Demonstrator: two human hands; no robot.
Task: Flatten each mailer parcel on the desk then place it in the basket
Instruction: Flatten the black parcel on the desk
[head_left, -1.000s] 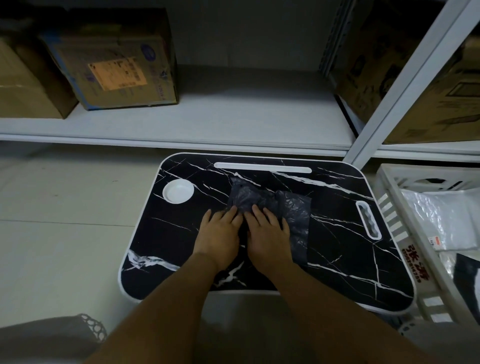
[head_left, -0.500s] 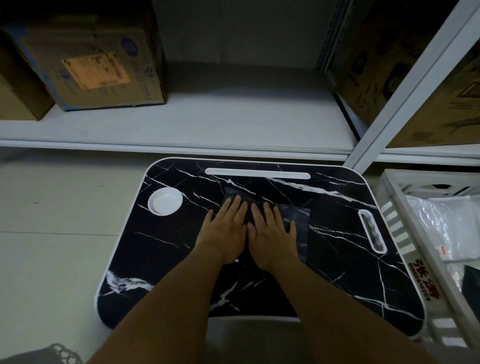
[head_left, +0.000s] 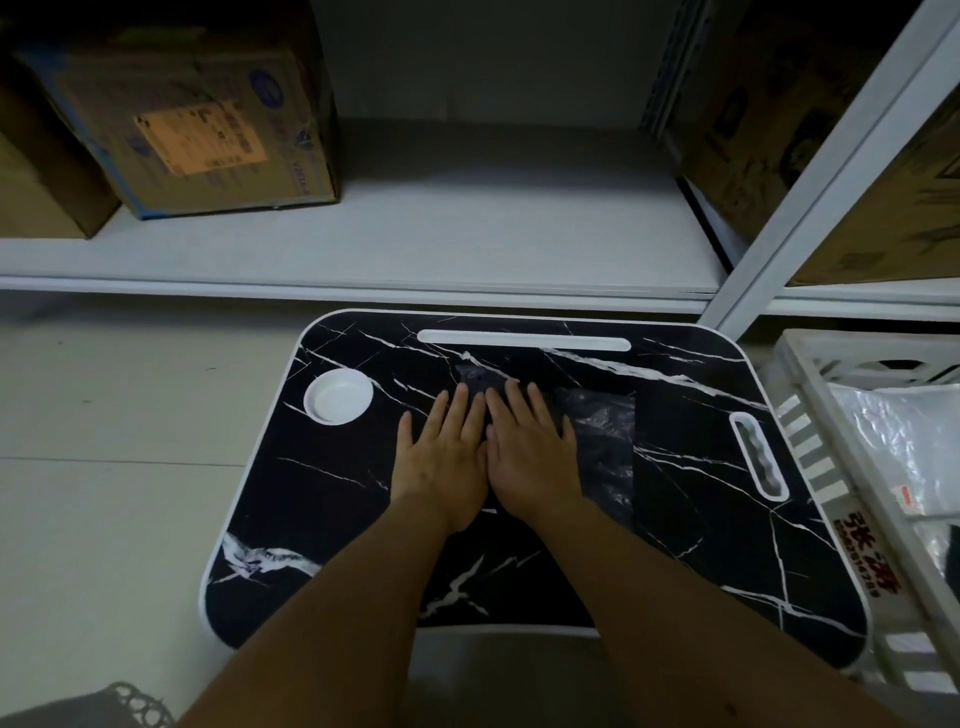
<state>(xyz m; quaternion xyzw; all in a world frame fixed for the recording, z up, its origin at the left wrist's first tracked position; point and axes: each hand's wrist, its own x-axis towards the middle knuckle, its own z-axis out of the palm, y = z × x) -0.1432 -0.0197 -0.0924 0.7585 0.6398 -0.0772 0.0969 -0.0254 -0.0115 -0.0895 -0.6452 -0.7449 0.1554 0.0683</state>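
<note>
Mailer parcel (head_left: 602, 441): dark, thin, crinkled glossy plastic, lying flat on the middle of a black marble-patterned lap desk (head_left: 701, 519) with white veins, white rim, round cup recess and long slot. Left hand (head_left: 441, 462) and right hand (head_left: 530, 457): side by side, palms down, fingers straight and spread flat on the parcel, gripping nothing. White slatted plastic basket (head_left: 810, 447): just right of the desk, holding pale translucent and white bagged parcels; worn cardboard boxes (head_left: 202, 119) stand on the grey shelf behind.
</note>
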